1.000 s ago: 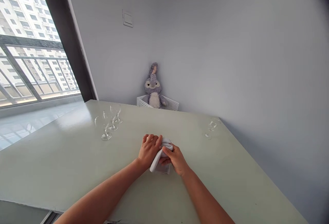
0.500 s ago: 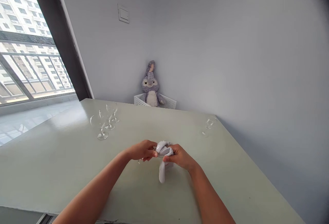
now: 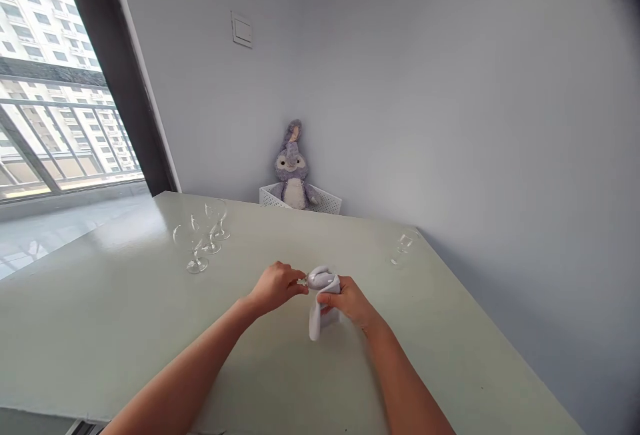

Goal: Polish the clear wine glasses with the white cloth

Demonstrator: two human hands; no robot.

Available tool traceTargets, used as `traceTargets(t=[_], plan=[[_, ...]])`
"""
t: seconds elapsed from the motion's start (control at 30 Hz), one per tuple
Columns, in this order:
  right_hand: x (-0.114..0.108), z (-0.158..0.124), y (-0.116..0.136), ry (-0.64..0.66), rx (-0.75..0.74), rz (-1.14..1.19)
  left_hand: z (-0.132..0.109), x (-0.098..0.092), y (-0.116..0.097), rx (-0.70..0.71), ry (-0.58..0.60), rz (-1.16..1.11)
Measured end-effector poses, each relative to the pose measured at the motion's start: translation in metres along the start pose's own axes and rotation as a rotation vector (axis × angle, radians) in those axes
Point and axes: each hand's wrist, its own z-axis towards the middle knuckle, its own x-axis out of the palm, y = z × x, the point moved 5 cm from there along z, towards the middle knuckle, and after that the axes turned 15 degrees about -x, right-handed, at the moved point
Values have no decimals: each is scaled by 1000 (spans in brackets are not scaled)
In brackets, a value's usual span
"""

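Observation:
My left hand (image 3: 277, 286) is closed in a pinch at the stem of a clear wine glass (image 3: 313, 280), which lies on its side in the air above the table. A white cloth (image 3: 315, 324) is in my right hand (image 3: 351, 302), its fingers closed. Part of that cloth is bunched in and around the bowl, and a loose end hangs down toward me. The cloth and fingers hide much of the glass.
Several stemmed glasses (image 3: 197, 264) stand at the left on the pale table (image 3: 125, 328). Another small clear glass (image 3: 406, 243) is near the right edge. At the back, a purple plush toy (image 3: 294, 172) sits in a white perforated basket (image 3: 327, 204) against the wall.
My left fingers have shifted up slightly and closed at the stem. The cloth has turned and gathered around the bowl, its hanging end a little higher.

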Motion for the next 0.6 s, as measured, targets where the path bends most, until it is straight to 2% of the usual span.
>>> traceTargets(t=[0.07,0.17,0.23,0.3,0.37,0.43,0.47,0.53,0.6], plan=[[0,-5,12,127,-16,-78,-2,8,3,-59,287,-193],[-2,-10,25,236,-36,-102,-10,26,1,-121,701,-544],[-4,-10,29,259,-37,-95,-12,35,-1,-167,845,-733],[-8,-9,30,241,-50,-87,-13,41,-1,-218,920,-854],[-19,-5,27,138,-83,-82,-12,43,1,-248,936,-918],[-36,-1,24,-63,-138,-101,-7,39,6,-274,873,-953],[-47,0,22,-185,-173,-137,-3,36,11,-296,801,-961],[-63,0,23,-399,-269,-288,6,28,26,-363,574,-934],[-64,-1,30,-478,-399,-529,14,19,43,-430,307,-814]])
